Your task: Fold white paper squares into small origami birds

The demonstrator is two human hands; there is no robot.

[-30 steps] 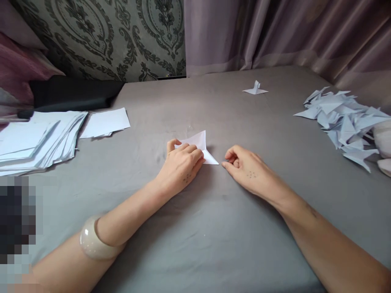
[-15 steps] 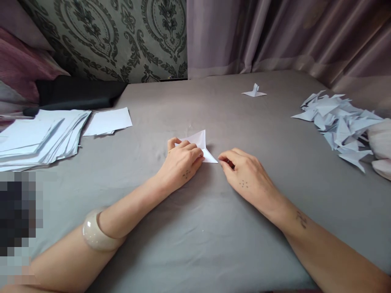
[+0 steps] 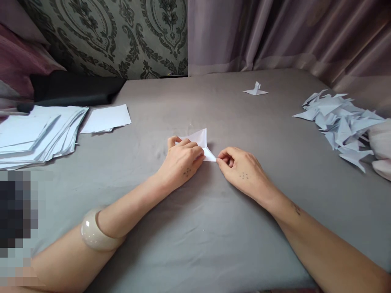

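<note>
A partly folded sheet of white paper (image 3: pixel 199 138) lies on the grey cloth in the middle of the view. One flap stands up, and a narrow point reaches to the right. My left hand (image 3: pixel 185 160) rests over the paper's left part with curled fingers, gripping it and hiding much of it. At the tip of the right point, the thumb and forefinger of my right hand (image 3: pixel 241 169) pinch the paper's corner. A pale bangle (image 3: pixel 99 232) circles my left forearm.
Stacks of white paper sheets (image 3: pixel 58 130) and a smaller stack (image 3: pixel 106 118) lie at left, near a black cloth (image 3: pixel 76 89). One folded paper figure (image 3: pixel 255 89) stands at the back. Several more form a heap (image 3: pixel 342 122) at right, beside a pale bundle (image 3: pixel 380 140).
My right hand has moved slightly left, and its fingertips have closed on the paper's right corner. My left hand stays on the paper. The view has shifted a little.
</note>
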